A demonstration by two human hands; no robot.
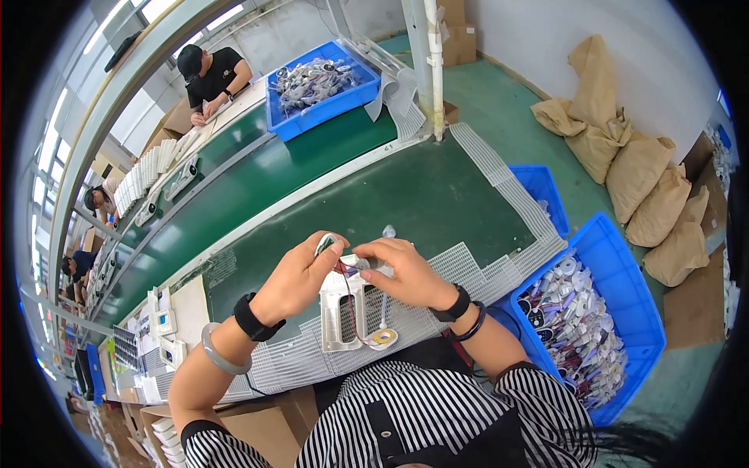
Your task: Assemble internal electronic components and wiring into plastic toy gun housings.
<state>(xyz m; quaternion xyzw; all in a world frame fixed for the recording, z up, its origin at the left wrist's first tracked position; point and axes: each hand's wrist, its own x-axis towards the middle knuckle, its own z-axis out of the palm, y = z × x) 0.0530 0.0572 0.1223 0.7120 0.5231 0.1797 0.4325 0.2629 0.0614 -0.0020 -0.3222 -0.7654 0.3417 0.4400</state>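
My left hand (303, 271) is closed on a small white plastic part with a green circuit board (325, 245). Close beside it, my right hand (406, 273) pinches a small whitish-grey piece (360, 264), partly hidden by the fingers. Red and black wires (350, 306) run down from between the hands. Below them, a white plastic housing (332, 326) with a long slot lies on the grey grid mat (289, 360). At its lower right is a round white piece with a yellow ring (383, 337), below a thin pale stem.
A blue bin (624, 273) of small white and purple parts stands at my right, another blue bin (312, 109) across the green conveyor (273, 175). White housings (165, 327) lie at left. Brown sacks (640, 179) line the wall. Co-workers (214, 78) work along the line.
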